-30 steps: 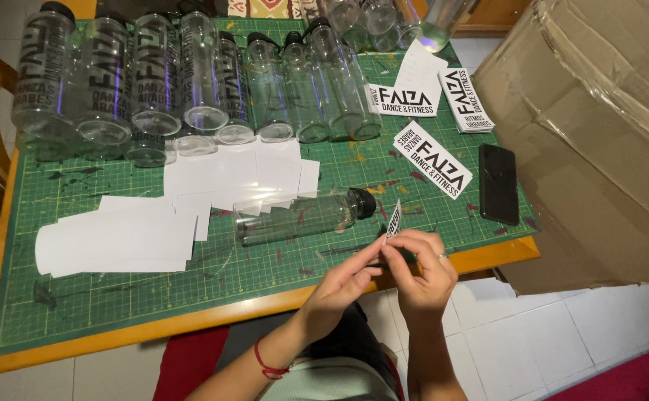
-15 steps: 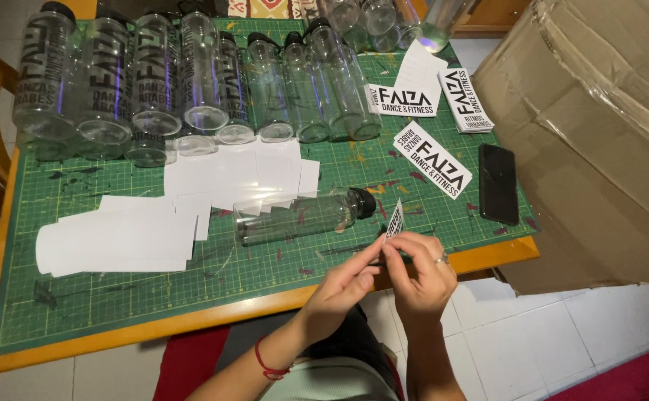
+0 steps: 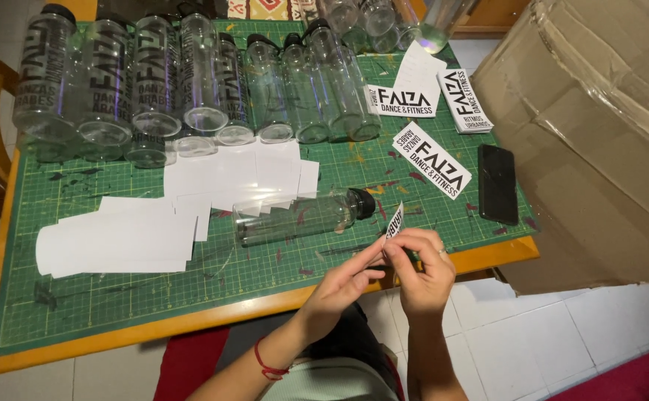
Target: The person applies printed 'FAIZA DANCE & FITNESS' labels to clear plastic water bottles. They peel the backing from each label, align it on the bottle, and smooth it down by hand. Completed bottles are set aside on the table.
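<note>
Low in the frame, a little right of centre, my left hand (image 3: pixel 343 278) and my right hand (image 3: pixel 421 271) meet over the table's near edge, both pinched narrow on a small white sticker with black lettering (image 3: pixel 393 223), which stands up on edge between my fingertips. It looks feather-light, thin and limp, so I judge it will curl or crease if I squeeze; the corners and outer edges seem the place to grip, keeping skin off any tacky face. Against the earlier frames my hands sit in almost the same spot, the sticker only tipped slightly and my left fingers closed in nearer to it. Just above my hands a clear plastic bottle with a black cap (image 3: pixel 302 215) lies on its side on the green gridded cutting mat (image 3: pixel 116 297); it seems light, rigid, smooth and apt to roll. It has not shifted. To the left of it spread blank white backing sheets (image 3: pixel 116 241). Right of centre lie loose printed white stickers (image 3: pixel 432 160) and a black phone (image 3: pixel 497 184), with a brown cardboard box (image 3: pixel 599 134) filling the right side. Farthest, along the upper left, stands a row of clear bottles (image 3: pixel 154 82), several already lettered.
</note>
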